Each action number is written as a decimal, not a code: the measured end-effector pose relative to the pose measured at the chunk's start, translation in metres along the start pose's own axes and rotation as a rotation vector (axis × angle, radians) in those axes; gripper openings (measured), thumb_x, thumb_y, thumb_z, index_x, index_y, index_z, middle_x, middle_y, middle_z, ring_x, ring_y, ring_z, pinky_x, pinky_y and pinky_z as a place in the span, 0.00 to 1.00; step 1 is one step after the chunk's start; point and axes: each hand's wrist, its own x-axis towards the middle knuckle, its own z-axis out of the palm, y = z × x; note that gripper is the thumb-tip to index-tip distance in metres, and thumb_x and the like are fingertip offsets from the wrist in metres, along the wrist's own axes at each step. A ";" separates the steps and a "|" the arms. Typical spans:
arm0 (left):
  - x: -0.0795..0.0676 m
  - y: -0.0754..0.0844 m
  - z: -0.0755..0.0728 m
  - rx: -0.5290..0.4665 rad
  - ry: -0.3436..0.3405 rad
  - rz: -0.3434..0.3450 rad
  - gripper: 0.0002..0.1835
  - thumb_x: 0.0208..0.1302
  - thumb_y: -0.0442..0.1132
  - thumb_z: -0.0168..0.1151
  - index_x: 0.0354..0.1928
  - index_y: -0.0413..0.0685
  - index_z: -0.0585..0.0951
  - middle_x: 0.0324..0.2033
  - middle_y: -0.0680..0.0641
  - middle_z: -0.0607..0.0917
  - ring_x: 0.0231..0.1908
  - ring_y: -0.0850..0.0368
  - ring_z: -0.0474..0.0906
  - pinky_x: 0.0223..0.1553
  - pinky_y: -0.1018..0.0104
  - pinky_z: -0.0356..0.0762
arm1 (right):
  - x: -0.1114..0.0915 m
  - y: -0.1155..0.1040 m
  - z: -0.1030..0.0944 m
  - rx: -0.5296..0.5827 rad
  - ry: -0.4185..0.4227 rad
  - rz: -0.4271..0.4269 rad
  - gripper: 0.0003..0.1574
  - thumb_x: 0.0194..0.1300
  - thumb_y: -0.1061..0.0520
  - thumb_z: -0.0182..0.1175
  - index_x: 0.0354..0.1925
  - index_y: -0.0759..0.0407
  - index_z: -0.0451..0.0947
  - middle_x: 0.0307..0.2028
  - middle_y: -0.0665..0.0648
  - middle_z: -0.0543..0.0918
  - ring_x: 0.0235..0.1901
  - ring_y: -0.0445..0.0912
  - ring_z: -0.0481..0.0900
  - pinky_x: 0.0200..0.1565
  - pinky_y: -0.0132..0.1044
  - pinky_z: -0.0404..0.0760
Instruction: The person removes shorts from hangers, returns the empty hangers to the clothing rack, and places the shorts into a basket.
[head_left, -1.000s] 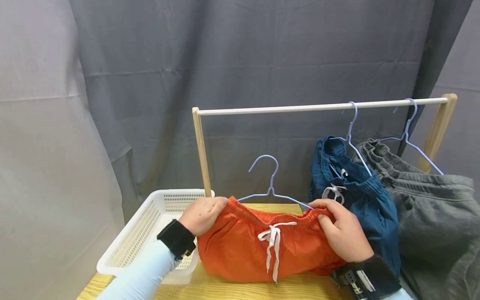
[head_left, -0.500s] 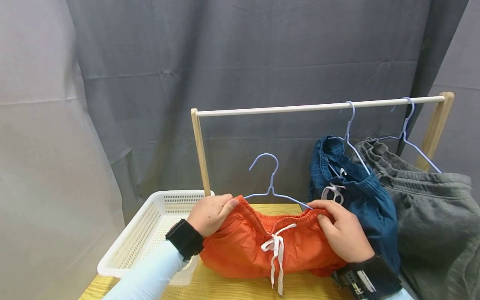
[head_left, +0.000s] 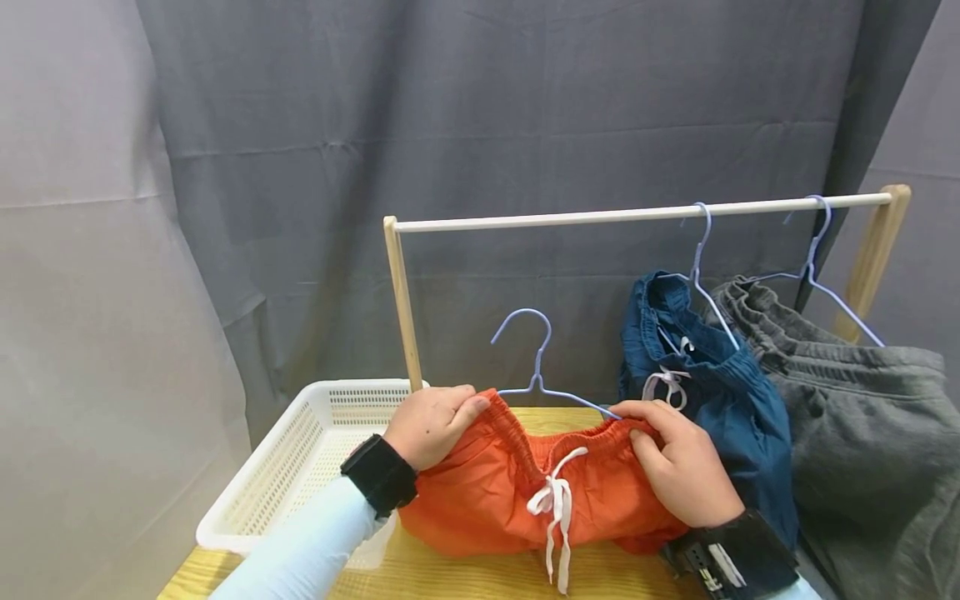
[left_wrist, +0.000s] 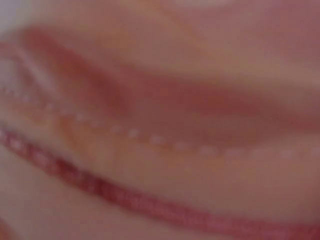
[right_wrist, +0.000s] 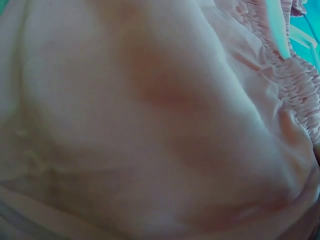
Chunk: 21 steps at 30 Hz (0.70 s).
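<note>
Orange drawstring shorts hang between the two hands in the head view, low over the table. At the left end of the elastic waistband, my left hand grips the cloth. My right hand pinches the right end of the waistband together with an arm tip of a lavender wire hanger. The hanger stands upright with its hook pointing left, its arms reaching down to the waistband. A white drawstring dangles in a bow at the front. Blurred close-up cloth of the shorts fills both wrist views.
A wooden rack with a white rod stands behind. Blue shorts and grey pants hang from its right part on similar hangers. A white perforated basket sits left on the wooden table.
My left hand has moved right, drawing the left end of the waistband inward along the hanger arm. The waistband now sags more in the middle. The right hand has barely moved.
</note>
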 end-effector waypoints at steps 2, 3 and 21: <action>0.000 0.001 0.000 0.004 0.007 0.003 0.19 0.78 0.53 0.52 0.25 0.58 0.70 0.16 0.59 0.63 0.21 0.61 0.68 0.26 0.65 0.68 | 0.000 -0.001 0.000 -0.008 0.008 -0.009 0.23 0.67 0.69 0.56 0.52 0.46 0.83 0.43 0.47 0.83 0.40 0.44 0.77 0.43 0.44 0.80; 0.001 0.001 0.000 0.004 0.010 0.003 0.19 0.77 0.53 0.52 0.25 0.59 0.70 0.16 0.59 0.63 0.21 0.61 0.67 0.26 0.65 0.67 | 0.000 -0.002 0.000 -0.009 0.010 -0.013 0.23 0.67 0.69 0.56 0.52 0.47 0.83 0.43 0.47 0.83 0.39 0.44 0.77 0.42 0.44 0.80; -0.002 0.001 -0.005 0.053 0.092 0.041 0.19 0.76 0.52 0.55 0.23 0.58 0.70 0.15 0.60 0.64 0.20 0.62 0.67 0.25 0.67 0.67 | -0.003 -0.003 0.004 -0.025 0.020 -0.032 0.18 0.69 0.69 0.59 0.53 0.52 0.76 0.45 0.55 0.83 0.40 0.49 0.78 0.45 0.56 0.82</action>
